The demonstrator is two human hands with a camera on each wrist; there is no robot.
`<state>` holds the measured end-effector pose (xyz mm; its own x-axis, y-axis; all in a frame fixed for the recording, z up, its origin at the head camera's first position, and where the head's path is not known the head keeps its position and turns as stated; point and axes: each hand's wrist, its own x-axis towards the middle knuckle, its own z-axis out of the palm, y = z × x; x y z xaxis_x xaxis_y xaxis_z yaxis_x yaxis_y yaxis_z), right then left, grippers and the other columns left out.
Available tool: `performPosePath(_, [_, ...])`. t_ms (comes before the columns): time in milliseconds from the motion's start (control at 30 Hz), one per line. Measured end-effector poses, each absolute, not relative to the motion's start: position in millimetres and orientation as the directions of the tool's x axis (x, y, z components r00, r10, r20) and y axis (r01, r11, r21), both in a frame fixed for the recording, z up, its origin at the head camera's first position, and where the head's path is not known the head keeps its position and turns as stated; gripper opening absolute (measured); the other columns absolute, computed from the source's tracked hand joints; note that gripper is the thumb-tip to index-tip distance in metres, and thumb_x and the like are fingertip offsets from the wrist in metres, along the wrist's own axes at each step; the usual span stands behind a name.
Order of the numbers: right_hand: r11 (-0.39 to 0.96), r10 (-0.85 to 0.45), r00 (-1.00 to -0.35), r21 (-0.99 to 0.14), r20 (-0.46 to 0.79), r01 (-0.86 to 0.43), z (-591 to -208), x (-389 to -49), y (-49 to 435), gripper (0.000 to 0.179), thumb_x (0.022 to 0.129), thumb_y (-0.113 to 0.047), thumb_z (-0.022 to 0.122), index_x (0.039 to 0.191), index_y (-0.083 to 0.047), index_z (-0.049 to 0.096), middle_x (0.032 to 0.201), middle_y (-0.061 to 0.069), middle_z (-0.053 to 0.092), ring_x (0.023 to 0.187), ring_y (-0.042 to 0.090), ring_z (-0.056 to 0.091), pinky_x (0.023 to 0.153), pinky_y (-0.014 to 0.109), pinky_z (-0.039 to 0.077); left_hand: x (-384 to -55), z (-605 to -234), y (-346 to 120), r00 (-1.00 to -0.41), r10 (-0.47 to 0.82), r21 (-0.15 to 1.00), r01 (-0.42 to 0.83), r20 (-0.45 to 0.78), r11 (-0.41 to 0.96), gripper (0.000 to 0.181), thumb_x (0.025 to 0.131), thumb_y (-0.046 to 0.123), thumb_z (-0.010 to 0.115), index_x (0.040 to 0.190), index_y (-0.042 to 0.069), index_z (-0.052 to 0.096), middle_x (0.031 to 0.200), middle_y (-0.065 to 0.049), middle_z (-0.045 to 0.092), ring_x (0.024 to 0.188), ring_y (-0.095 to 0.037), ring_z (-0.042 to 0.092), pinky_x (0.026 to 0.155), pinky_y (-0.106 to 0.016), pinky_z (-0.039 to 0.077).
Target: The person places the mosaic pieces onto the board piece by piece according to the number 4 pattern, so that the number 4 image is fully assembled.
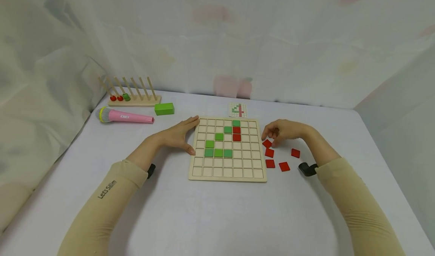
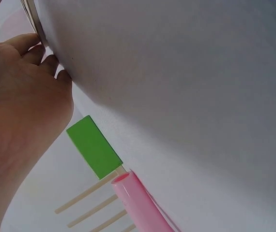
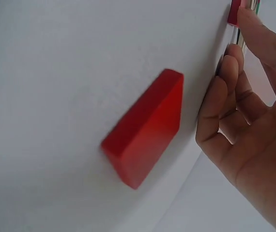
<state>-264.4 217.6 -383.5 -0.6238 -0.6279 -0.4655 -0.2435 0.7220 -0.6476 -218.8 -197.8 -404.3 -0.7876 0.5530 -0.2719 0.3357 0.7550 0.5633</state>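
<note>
A square wooden grid board (image 1: 228,169) lies mid-table with green tiles (image 1: 219,136) and two red tiles (image 1: 236,137) in its cells. My left hand (image 1: 176,135) touches the board's left edge, thumb and fingers spread apart. At the board's right side, my right hand (image 1: 287,130) has thumb and forefinger about a red tile (image 1: 267,143), its other fingers curled. In the right wrist view the thumb meets that tile (image 3: 234,12); the forefinger's contact is hidden. Several loose red tiles lie nearby, one of them a red tile (image 3: 150,130) close to the right wrist camera.
Behind the board lies a small pattern card (image 1: 238,110) with a green and red design. To the left are a pink toy microphone (image 1: 130,117), a green block (image 1: 164,109) and a pegged wooden rack (image 1: 136,103) with red and green beads. Curtains hang behind the table.
</note>
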Motion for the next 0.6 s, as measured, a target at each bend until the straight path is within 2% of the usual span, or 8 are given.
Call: performPosePath(600, [0.725,-0.627,-0.655,-0.623,-0.421,-0.294,-388.7,-260.7,217.4,0.025,0.078,-0.004,0.076,0.1,-0.016,0.071,0.093,0.007,0.052,0.085,0.02,0.049,0.073,0.029,0.043,-220.5,-406.3,-197.6,-0.791,0.544,0.555,0.329,-0.28,0.764,0.128,0.067,0.045,0.089,0.159,0.005,0.01,0.17,-0.008,0.001,0.158,-0.032,-0.002,0.126,-0.057,0.008])
